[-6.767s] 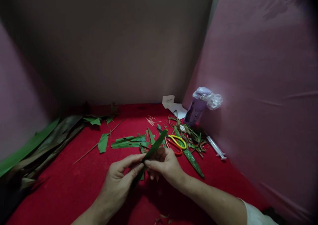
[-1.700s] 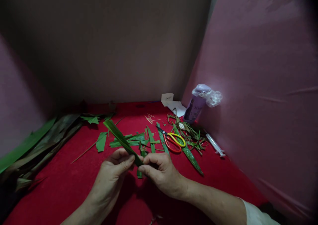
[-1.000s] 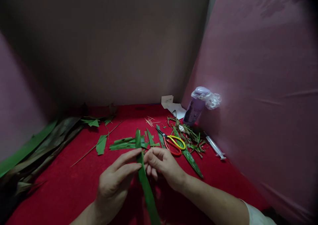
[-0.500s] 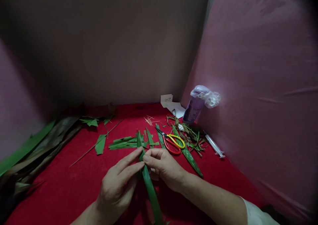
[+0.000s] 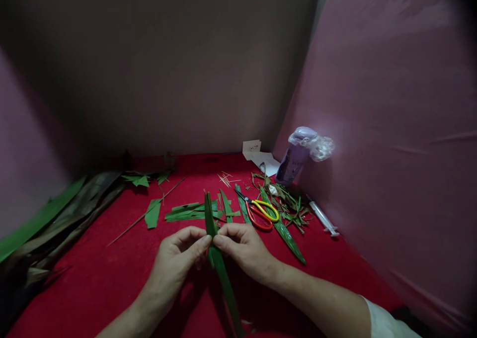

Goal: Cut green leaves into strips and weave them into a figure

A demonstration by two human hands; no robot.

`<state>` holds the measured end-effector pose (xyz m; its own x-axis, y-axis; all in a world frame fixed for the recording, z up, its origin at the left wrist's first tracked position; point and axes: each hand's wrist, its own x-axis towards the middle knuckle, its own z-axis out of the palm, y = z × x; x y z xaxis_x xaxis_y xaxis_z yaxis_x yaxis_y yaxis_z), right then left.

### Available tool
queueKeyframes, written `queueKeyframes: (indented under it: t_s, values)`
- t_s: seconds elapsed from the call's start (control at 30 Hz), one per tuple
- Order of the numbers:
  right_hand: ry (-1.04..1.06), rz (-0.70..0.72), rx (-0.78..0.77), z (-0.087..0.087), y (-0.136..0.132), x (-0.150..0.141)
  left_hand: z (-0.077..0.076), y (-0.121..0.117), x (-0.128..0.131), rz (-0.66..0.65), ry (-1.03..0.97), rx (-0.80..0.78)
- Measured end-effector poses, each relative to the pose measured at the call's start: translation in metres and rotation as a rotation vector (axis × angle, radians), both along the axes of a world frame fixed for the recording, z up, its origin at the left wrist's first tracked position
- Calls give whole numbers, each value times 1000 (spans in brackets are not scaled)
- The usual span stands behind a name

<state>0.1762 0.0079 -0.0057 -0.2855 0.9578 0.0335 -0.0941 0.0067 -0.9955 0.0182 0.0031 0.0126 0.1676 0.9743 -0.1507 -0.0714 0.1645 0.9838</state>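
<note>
A long, narrow green leaf [image 5: 224,278] runs from mid-table toward me, its pointed end up and away. Pinched at its left edge is my left hand [image 5: 175,258], thumb and forefinger closed on it. My right hand [image 5: 248,251] pinches the same leaf from the right, its thumb almost meeting the left one. The fingers beneath the leaf are partly hidden. Just beyond my hands lie cut leaf strips [image 5: 192,211]. Scissors [image 5: 261,212] with one red and one yellow handle rest to the right, blades pointing away.
Toothpicks [image 5: 225,180] lie at the back on the red cloth [image 5: 93,278]. On the right are dry leaf scraps [image 5: 290,201], a syringe [image 5: 323,219], a plastic-wrapped purple bottle [image 5: 292,163] and white paper [image 5: 265,163]. Large leaves [image 5: 48,216] pile up at left.
My left hand has shifted its grip: its fingers lay along the leaf and now pinch its edge beside my right thumb. The view has moved slightly.
</note>
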Motion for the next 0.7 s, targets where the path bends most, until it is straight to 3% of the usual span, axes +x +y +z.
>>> queueKeyframes:
  t_s: [0.33, 0.7]
  values:
    - [-216, -37, 151, 5, -4, 1, -7, 2, 1, 7, -131, -65]
    - [-439, -48, 481, 8, -8, 1, -6, 1, 1, 14, -246, -96]
